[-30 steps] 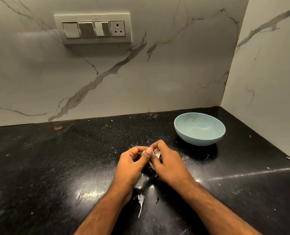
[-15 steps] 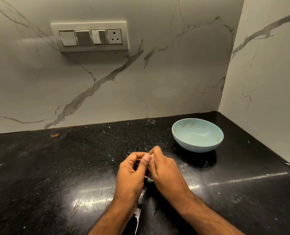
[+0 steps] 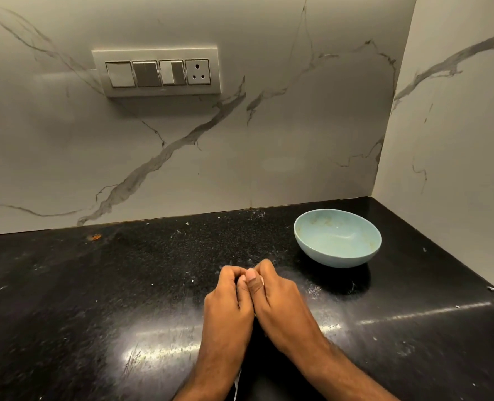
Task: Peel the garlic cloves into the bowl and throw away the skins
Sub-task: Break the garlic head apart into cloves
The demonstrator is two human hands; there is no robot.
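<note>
Comparing with a second ago, the left hand (image 3: 230, 302) and right hand (image 3: 280, 302) have closed together, hiding the garlic clove (image 3: 262, 282) except for a white sliver at the right thumb. Both sets of fingers are curled round it, near the tabletop's front edge. The blue bowl (image 3: 337, 238), toward the back right corner, looks empty: peeling appears unfinished.

We see a black speckled surface (image 3: 101, 290), glossy, with bright glare streaks toward its near edge and pale flecks scattered across it. Behind it rises a grey-veined marble wall (image 3: 269, 146), meeting a second marble wall (image 3: 454, 134) at the far right corner. A white switch panel (image 3: 156, 72) with a socket sits on the back wall.
</note>
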